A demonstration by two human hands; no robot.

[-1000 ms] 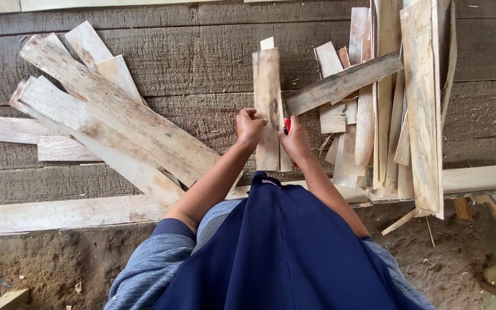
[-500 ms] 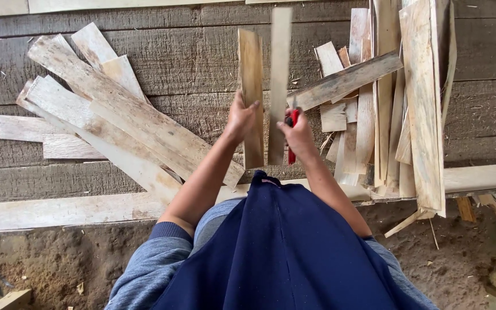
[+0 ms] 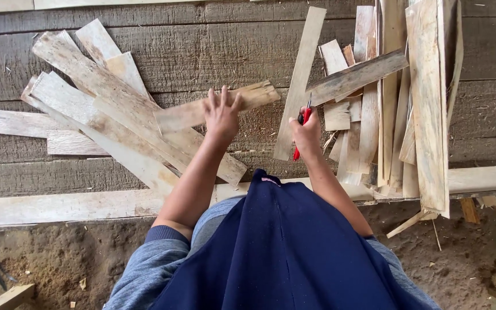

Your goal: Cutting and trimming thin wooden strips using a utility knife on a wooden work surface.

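Note:
My left hand (image 3: 221,115) rests with fingers spread on a short pale wood slat (image 3: 216,106) that lies across the pile of slats on the left (image 3: 104,109). My right hand (image 3: 306,131) is closed around a red-handled tool (image 3: 301,123), its tip pointing up. Just beside that hand a long narrow slat (image 3: 301,80) lies leaning toward the upper right on the dark plank bench (image 3: 202,51).
A stack of long slats (image 3: 409,97) stands along the right side of the bench, one grey slat (image 3: 356,76) lying across it. A pale board (image 3: 64,206) edges the bench front. Sawdust-covered ground (image 3: 58,258) lies below, with wood scraps at the right.
The two slats I held upright have come apart: my left hand carried one left and laid it on the pile, while the other now lies beside my right hand.

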